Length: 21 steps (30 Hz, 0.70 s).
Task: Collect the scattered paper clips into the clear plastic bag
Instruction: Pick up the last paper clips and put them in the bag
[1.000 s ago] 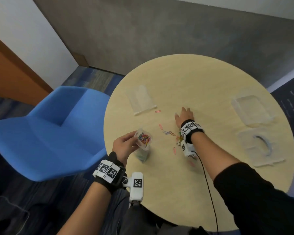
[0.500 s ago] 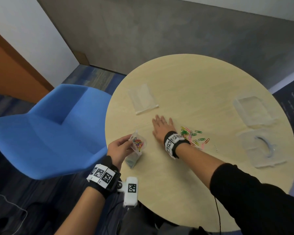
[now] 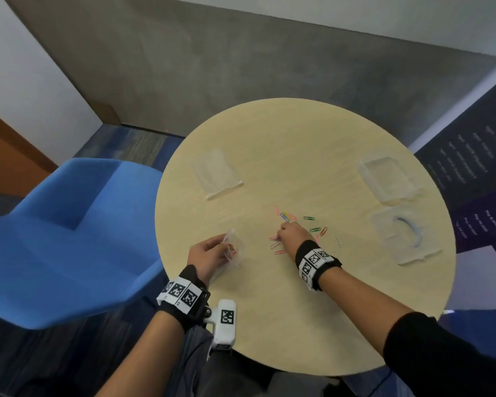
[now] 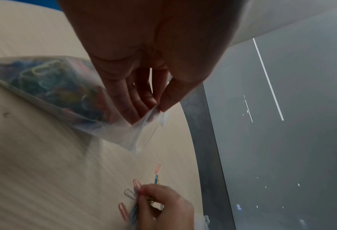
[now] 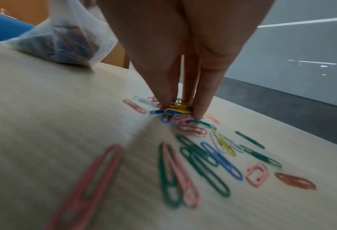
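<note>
At the near left of the round pale wooden table [image 3: 298, 310], the left hand [image 3: 206, 255] pinches the rim of a small clear plastic bag [image 3: 235, 249], thumb against fingers; the bag rests on the table and holds a heap of coloured paper clips. To its right, the right hand [image 3: 291, 234] points down, thumb and fingertips [image 5: 200, 112] pinching a cluster of scattered coloured paper clips [image 5: 203, 154]; more lie loose around it. At far right sit two clear plastic lidded boxes [image 3: 387, 177].
</note>
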Each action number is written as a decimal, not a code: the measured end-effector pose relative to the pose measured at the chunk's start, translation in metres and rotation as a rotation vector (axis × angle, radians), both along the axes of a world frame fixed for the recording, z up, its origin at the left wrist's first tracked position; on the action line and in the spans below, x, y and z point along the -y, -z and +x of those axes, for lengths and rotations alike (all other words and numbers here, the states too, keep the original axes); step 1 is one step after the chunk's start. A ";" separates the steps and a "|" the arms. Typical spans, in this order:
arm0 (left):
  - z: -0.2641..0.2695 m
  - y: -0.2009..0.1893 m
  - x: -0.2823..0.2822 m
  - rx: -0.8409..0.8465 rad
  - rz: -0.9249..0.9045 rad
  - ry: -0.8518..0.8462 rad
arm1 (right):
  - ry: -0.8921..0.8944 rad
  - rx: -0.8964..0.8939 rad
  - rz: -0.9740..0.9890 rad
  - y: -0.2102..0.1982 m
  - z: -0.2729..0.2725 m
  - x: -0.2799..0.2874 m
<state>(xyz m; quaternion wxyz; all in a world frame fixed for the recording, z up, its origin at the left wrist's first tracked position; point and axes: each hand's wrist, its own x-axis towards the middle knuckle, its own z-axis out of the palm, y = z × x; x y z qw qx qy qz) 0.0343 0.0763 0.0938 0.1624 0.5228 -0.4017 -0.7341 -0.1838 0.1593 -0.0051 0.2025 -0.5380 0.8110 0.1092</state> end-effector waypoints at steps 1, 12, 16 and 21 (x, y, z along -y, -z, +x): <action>-0.001 0.001 -0.001 0.015 -0.004 0.010 | 0.036 0.015 0.002 -0.002 -0.004 0.004; -0.022 -0.007 0.000 0.015 -0.002 0.051 | 1.310 0.864 -0.840 -0.042 -0.046 -0.036; -0.036 -0.010 -0.003 0.032 0.018 0.101 | 1.377 1.544 -0.911 -0.078 -0.011 -0.035; -0.052 -0.015 -0.008 0.028 0.009 0.184 | 1.119 1.427 -0.728 -0.081 0.042 -0.017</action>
